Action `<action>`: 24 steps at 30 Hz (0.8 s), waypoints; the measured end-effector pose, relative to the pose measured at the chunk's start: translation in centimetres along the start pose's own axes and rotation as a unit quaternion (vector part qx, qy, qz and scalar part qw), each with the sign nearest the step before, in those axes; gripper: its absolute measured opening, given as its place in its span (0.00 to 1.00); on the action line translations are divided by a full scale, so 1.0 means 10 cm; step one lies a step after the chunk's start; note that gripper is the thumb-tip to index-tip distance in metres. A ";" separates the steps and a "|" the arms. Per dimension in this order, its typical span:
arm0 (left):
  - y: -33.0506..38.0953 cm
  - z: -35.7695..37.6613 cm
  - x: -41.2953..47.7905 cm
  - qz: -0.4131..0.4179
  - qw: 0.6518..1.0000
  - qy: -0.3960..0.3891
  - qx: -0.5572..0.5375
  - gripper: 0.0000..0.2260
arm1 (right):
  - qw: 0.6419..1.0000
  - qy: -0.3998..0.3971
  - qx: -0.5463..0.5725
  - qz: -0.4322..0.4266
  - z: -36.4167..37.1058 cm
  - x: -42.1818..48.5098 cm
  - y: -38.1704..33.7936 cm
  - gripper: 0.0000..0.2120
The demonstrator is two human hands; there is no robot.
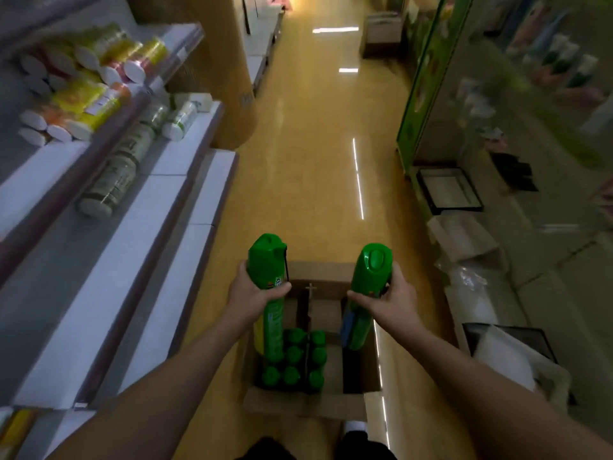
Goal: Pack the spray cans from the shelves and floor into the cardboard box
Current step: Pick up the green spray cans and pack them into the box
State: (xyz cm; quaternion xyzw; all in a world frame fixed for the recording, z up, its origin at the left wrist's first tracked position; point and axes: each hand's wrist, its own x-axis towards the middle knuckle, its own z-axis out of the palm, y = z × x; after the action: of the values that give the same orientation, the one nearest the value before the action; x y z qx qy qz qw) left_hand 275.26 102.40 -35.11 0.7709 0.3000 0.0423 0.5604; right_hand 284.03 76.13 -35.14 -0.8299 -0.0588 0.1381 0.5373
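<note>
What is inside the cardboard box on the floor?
Several green-capped spray cans stand upright in the cardboard box's near-left part, either side of a thin divider. The left-hand can and right-hand can, gripped by the left hand and right hand, hide parts of the interior.

rt shelves point(537, 71) + shelf cans point(109, 58) too blurry

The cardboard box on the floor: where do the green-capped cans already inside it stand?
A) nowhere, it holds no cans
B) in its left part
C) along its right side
B: the green-capped cans stand clustered in the left part of the cardboard box, while its right part shows only bare cardboard.
</note>
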 end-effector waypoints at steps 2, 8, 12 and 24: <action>-0.16 0.02 0.13 -0.006 1.000 0.008 0.011 0.41 | 1.000 0.004 -0.003 0.024 0.06 0.12 0.18 0.34; -0.77 0.12 0.70 -0.021 0.997 -0.018 0.065 0.38 | 0.991 0.024 -0.013 0.129 0.44 0.36 0.98 0.35; -1.40 0.25 1.13 -0.046 0.994 -0.016 0.102 0.38 | 0.976 0.058 -0.019 0.207 0.84 0.53 1.65 0.33; -3.31 1.03 1.87 -0.085 0.987 0.038 0.127 0.36 | 0.955 0.086 -0.081 0.274 1.83 1.11 3.61 0.33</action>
State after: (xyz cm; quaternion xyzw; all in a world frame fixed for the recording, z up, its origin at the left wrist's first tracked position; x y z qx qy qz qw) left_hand 280.97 109.66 -73.43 0.8056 0.3884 -0.0145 0.4472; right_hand 287.45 79.88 -76.78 -0.8635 0.2063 0.2027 0.4132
